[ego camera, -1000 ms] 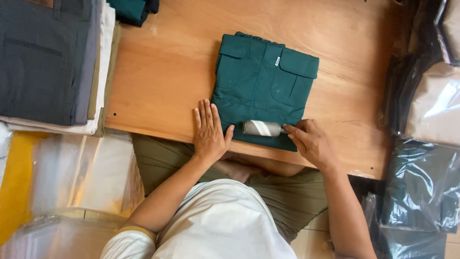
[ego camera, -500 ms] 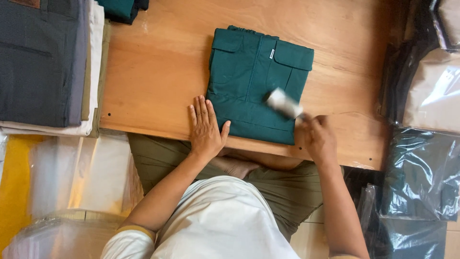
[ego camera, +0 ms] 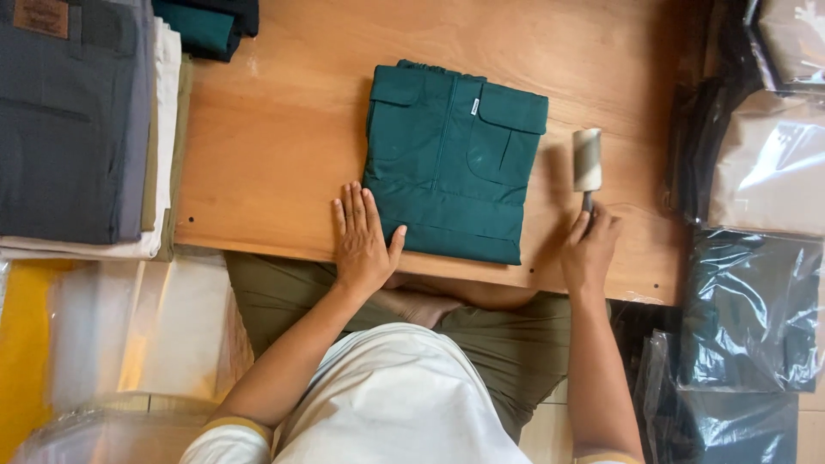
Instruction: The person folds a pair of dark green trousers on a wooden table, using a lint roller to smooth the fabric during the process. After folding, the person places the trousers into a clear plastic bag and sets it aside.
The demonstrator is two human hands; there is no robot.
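- Lint roller [ego camera: 588, 160], pale grey cylinder on a short dark handle, gripped at the handle by the right hand [ego camera: 589, 249]; fingers closed around the handle, roller head pointing away from the body.
- Roller head just beside the right edge of the folded green trousers [ego camera: 451, 159], apart from the cloth, over bare wood; whether resting on the wood or held just above it, cannot tell.
- Left hand [ego camera: 361, 241] open and flat, fingers together, palm pressed down at the near left corner of the green trousers, thumb lying on the fabric, holding nothing.
- Green trousers folded into a neat rectangle, pocket flaps facing up, lying near the middle of the wooden table [ego camera: 284, 129].
- Stack of folded trousers [ego camera: 77, 129] in dark grey, white and tan at the table's left end.
- Dark folded garment [ego camera: 206, 21] at the far left corner.
- Clear and dark plastic bags [ego camera: 752, 301] piled to the right of the table.
- More clear plastic bags [ego camera: 129, 326] at lower left.
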